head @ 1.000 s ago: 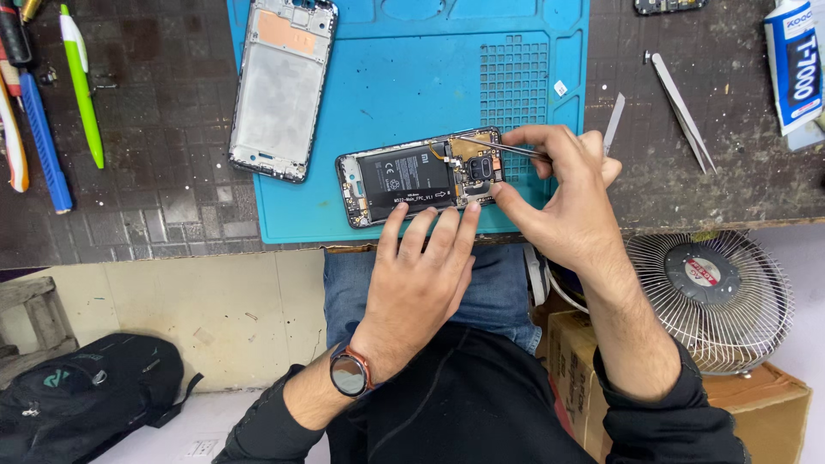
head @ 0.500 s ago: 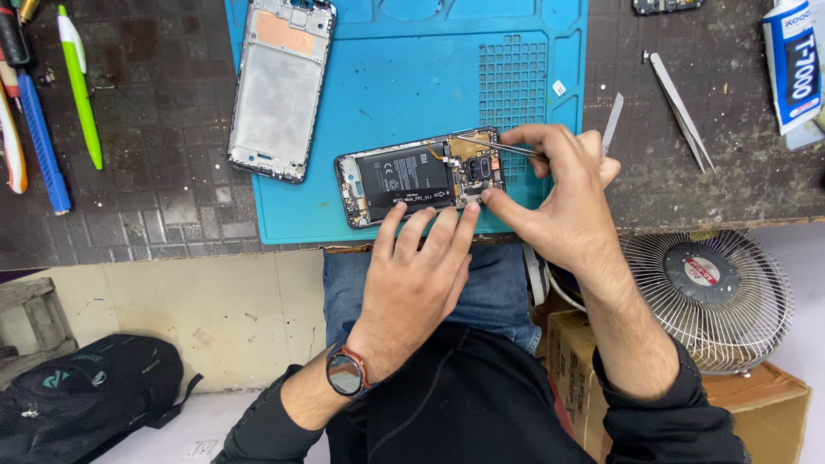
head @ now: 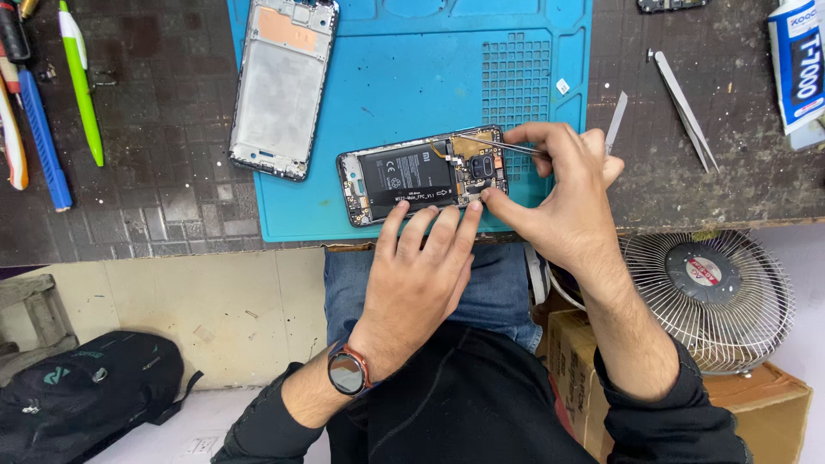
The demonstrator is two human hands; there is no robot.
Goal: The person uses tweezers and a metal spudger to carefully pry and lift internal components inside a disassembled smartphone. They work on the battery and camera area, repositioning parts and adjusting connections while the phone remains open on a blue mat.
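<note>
An opened phone (head: pixel 404 176) with a black battery and bare circuit board lies on the near edge of a blue work mat (head: pixel 412 94). My left hand (head: pixel 421 275) rests flat at the mat's edge, its fingertips pressing the phone's near side. My right hand (head: pixel 563 189) grips thin metal tweezers (head: pixel 490 143), whose tips reach over the board at the phone's right end; its thumb touches the phone's right corner. A watch sits on my left wrist.
A detached phone frame (head: pixel 279 86) lies at the mat's left. Pens and a screwdriver (head: pixel 51 103) lie far left. Spare tweezers (head: pixel 683 107), a metal pry blade (head: pixel 615 120) and a glue tube (head: pixel 799 64) lie right. A small fan (head: pixel 709 296) on a cardboard box and a black bag (head: pixel 86 395) are below the bench.
Almost nothing differs. My right hand has shifted slightly with the tweezers over the board; my left hand stays on the phone.
</note>
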